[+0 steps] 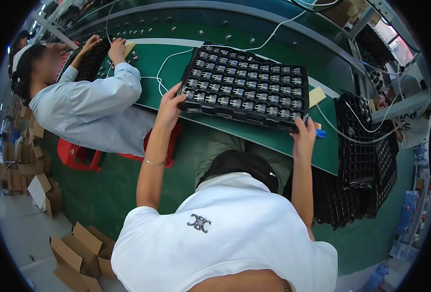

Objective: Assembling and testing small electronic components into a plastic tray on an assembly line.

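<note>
A black compartment tray point(239, 113) spans the space between my hands, filled with rows of small silver, motor-like metal parts point(235, 80). My left hand point(168, 108) grips its near left corner, thumb over the rim. At the near right corner my right hand point(303, 136) holds the tray's edge, its thumb on the rim. The fingers beneath the tray are partly hidden. Below and behind it lies the green worktable point(215, 125). Close to my right hand are a blue object point(321, 133) and a yellow pad point(316, 97) on the table.
A co-worker in a light blue shirt point(98, 97) sits at my left, hands on small parts. Black trays point(356, 146) are stacked at the right. White cables point(164, 65) run across the table. A red stool point(77, 153) and open cardboard boxes point(81, 250) stand on the left floor.
</note>
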`<state>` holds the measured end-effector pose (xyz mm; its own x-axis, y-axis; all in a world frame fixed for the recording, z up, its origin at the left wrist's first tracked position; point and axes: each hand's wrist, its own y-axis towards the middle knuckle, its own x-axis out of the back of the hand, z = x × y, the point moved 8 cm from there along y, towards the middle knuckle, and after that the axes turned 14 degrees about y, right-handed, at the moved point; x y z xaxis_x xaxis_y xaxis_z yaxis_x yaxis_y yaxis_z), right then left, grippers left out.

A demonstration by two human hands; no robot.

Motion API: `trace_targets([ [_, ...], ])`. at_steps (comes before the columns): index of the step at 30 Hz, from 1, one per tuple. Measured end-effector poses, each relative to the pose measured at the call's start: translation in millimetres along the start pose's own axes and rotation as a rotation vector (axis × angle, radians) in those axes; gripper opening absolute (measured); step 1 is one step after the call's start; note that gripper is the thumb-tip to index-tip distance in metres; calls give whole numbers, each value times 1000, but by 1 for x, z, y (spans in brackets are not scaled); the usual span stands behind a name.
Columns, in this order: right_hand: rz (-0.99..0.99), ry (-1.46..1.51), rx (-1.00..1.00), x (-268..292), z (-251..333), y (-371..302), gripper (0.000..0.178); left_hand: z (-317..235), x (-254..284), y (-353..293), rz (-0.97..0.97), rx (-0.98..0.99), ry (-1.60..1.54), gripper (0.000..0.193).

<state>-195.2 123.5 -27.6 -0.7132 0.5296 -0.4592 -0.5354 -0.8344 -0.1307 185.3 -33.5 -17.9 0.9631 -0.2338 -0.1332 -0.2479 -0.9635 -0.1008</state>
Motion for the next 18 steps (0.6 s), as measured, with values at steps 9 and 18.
trace_targets([
  [9, 230, -492, -97, -44, -9, 21, 30, -9, 42, 90, 6, -98, 435, 52],
  [18, 40, -1219, 357, -62, 53, 2, 52, -58, 37, 126, -444, -578, 1537, 32],
])
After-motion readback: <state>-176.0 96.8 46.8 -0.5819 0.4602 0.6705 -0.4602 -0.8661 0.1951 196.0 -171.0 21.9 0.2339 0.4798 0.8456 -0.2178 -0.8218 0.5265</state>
